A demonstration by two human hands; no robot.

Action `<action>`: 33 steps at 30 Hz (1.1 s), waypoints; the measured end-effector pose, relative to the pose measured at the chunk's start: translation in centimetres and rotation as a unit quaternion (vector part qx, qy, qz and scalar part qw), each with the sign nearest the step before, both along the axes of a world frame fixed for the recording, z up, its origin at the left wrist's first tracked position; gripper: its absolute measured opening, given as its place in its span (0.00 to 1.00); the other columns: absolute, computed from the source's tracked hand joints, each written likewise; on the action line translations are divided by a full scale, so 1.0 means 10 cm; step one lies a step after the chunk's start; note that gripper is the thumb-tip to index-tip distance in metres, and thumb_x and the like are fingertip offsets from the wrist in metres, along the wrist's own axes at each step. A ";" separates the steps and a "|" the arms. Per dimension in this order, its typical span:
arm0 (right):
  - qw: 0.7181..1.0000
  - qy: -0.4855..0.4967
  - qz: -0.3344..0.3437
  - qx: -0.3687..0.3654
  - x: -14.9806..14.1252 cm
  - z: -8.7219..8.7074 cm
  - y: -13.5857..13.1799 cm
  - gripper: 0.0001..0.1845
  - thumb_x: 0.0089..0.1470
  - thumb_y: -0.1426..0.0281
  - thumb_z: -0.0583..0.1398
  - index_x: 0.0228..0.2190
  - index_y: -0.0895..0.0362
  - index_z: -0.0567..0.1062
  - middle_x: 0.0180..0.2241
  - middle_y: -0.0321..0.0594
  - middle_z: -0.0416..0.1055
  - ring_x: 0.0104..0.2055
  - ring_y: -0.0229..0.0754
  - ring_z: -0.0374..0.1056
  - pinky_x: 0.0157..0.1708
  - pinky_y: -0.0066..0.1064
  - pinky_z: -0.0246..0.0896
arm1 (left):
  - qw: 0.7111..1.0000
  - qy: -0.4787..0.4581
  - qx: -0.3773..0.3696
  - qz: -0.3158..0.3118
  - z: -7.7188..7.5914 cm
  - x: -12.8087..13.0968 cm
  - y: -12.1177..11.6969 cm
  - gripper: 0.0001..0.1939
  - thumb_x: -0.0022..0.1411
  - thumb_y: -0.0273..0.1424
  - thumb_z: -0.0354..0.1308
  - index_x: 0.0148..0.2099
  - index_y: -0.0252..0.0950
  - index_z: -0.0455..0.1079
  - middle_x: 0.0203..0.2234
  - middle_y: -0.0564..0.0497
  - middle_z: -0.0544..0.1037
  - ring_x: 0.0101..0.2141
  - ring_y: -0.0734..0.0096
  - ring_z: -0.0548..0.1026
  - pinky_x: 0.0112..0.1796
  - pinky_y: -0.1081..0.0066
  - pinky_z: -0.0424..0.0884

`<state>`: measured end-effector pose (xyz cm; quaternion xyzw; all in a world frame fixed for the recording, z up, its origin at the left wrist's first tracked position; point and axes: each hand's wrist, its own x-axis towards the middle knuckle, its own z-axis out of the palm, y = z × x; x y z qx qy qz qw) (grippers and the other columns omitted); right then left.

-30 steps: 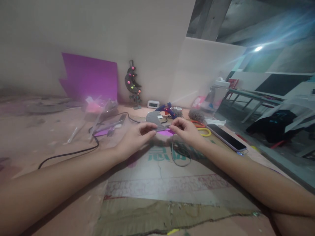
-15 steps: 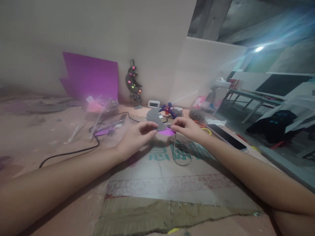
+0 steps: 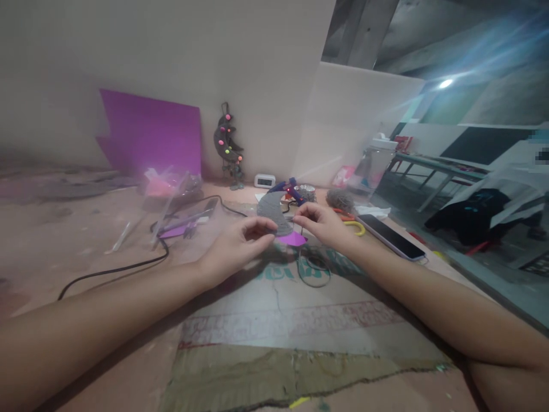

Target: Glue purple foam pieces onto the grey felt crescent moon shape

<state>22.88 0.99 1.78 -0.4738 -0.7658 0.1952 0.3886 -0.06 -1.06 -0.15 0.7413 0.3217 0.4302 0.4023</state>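
Observation:
Between thumb and fingers my left hand [image 3: 249, 237] pinches a crescent moon cutout [image 3: 274, 213], mostly wrapped in grey yarn. Its lower tip shows bare purple card [image 3: 292, 238]. Just right of the crescent, my right hand [image 3: 318, 223] is closed in a pinch on grey yarn [image 3: 300, 257], which hangs down and loops on the cardboard [image 3: 240, 326] below. The exact grip on the strand is hidden by the fingertips.
Behind my hands lie a blue glue gun [image 3: 294, 189], a small white clock [image 3: 265, 181] and a grey yarn ball [image 3: 340, 199]. Scissors [image 3: 355, 228] and a phone [image 3: 391, 236] are to the right. A finished moon ornament [image 3: 227, 140] and purple sheet [image 3: 154, 137] stand against the wall.
The crescent has tilted and its purple tip has moved lower, showing more of the purple. My right hand has drawn slightly up and away from it, with the yarn. The camera view shifted slightly.

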 end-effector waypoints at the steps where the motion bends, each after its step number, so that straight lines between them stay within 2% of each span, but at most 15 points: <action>1: 1.000 0.004 0.000 -0.002 -0.01 0.00 -0.01 0.11 0.53 0.61 0.59 0.27 0.57 0.70 0.24 0.33 0.65 0.25 0.35 0.58 0.27 0.28 0.53 | 1.000 0.002 0.000 -0.001 0.00 0.00 0.00 0.12 0.58 0.33 0.57 0.44 0.34 0.71 0.37 0.48 0.78 0.37 0.68 0.76 0.41 0.66 0.72; 4: 1.000 0.004 -0.004 -0.016 -0.04 -0.06 -0.02 0.11 0.53 0.62 0.59 0.27 0.57 0.69 0.24 0.33 0.65 0.25 0.35 0.58 0.27 0.28 0.53 | 1.000 0.008 -0.006 -0.002 -0.01 0.01 -0.01 0.12 0.58 0.33 0.58 0.44 0.34 0.71 0.37 0.48 0.78 0.37 0.68 0.76 0.41 0.66 0.72; 6: 1.000 0.003 -0.014 -0.016 -0.05 -0.12 -0.01 0.09 0.52 0.63 0.60 0.31 0.56 0.70 0.26 0.33 0.65 0.25 0.35 0.58 0.27 0.28 0.54 | 1.000 0.010 -0.009 -0.003 -0.01 0.01 0.00 0.12 0.59 0.34 0.58 0.43 0.34 0.71 0.37 0.48 0.78 0.36 0.68 0.76 0.41 0.67 0.72; 9: 0.998 0.041 -0.041 0.001 -0.06 -0.17 0.00 0.13 0.54 0.61 0.58 0.38 0.55 0.69 0.27 0.33 0.65 0.26 0.35 0.59 0.27 0.28 0.55 | 1.000 0.013 0.001 0.002 -0.03 0.01 0.03 0.12 0.60 0.34 0.57 0.44 0.34 0.71 0.37 0.48 0.78 0.37 0.68 0.76 0.41 0.67 0.72; 12: 0.996 0.085 -0.039 -0.008 -0.06 -0.16 -0.01 0.16 0.58 0.57 0.53 0.32 0.57 0.68 0.25 0.33 0.63 0.28 0.36 0.60 0.30 0.28 0.57 | 0.999 0.019 0.026 0.020 -0.03 -0.01 0.06 0.12 0.60 0.34 0.56 0.45 0.34 0.71 0.38 0.47 0.78 0.39 0.66 0.75 0.42 0.66 0.71; 16: 0.997 0.062 -0.002 -0.050 -0.10 -0.12 -0.07 0.22 0.59 0.54 0.51 0.26 0.58 0.69 0.25 0.35 0.63 0.29 0.37 0.60 0.30 0.28 0.55 | 0.999 0.015 0.037 0.032 -0.03 -0.01 0.08 0.13 0.60 0.33 0.56 0.46 0.33 0.71 0.41 0.46 0.78 0.41 0.65 0.75 0.43 0.65 0.71; 19: 0.991 0.078 0.031 -0.107 -0.16 -0.11 -0.14 0.21 0.58 0.53 0.53 0.27 0.57 0.70 0.25 0.34 0.62 0.28 0.36 0.59 0.29 0.28 0.54 | 0.998 0.022 0.047 0.034 -0.04 -0.02 0.09 0.14 0.62 0.33 0.55 0.48 0.34 0.71 0.42 0.46 0.77 0.42 0.65 0.75 0.45 0.65 0.70; 23: 0.974 0.150 0.049 -0.161 -0.23 -0.13 -0.19 0.19 0.53 0.54 0.59 0.25 0.57 0.69 0.24 0.32 0.60 0.26 0.34 0.58 0.28 0.27 0.56 | 0.998 0.040 0.050 0.023 -0.06 -0.03 0.10 0.16 0.65 0.33 0.51 0.52 0.35 0.69 0.43 0.46 0.77 0.41 0.67 0.76 0.46 0.64 0.70; 27: 0.969 0.183 0.030 -0.163 -0.23 -0.17 -0.19 0.18 0.51 0.54 0.60 0.26 0.56 0.69 0.24 0.32 0.61 0.25 0.34 0.58 0.27 0.27 0.56 | 0.997 0.041 0.061 0.012 -0.07 -0.04 0.11 0.17 0.67 0.33 0.47 0.53 0.35 0.68 0.40 0.46 0.78 0.40 0.67 0.76 0.46 0.64 0.70; 30: 0.972 0.174 0.024 -0.157 -0.22 -0.22 -0.17 0.19 0.51 0.53 0.60 0.25 0.56 0.69 0.22 0.31 0.60 0.23 0.33 0.56 0.24 0.26 0.54 | 0.997 0.041 0.066 0.002 -0.08 -0.04 0.11 0.17 0.65 0.34 0.51 0.54 0.35 0.68 0.42 0.46 0.78 0.41 0.66 0.76 0.45 0.64 0.71; 33: 0.973 0.167 0.023 -0.160 -0.21 -0.25 -0.16 0.19 0.52 0.52 0.59 0.25 0.56 0.68 0.21 0.31 0.60 0.22 0.33 0.56 0.22 0.25 0.51 | 0.996 0.046 0.074 0.017 -0.07 -0.03 0.11 0.16 0.62 0.34 0.55 0.51 0.35 0.70 0.43 0.46 0.77 0.41 0.66 0.75 0.45 0.64 0.71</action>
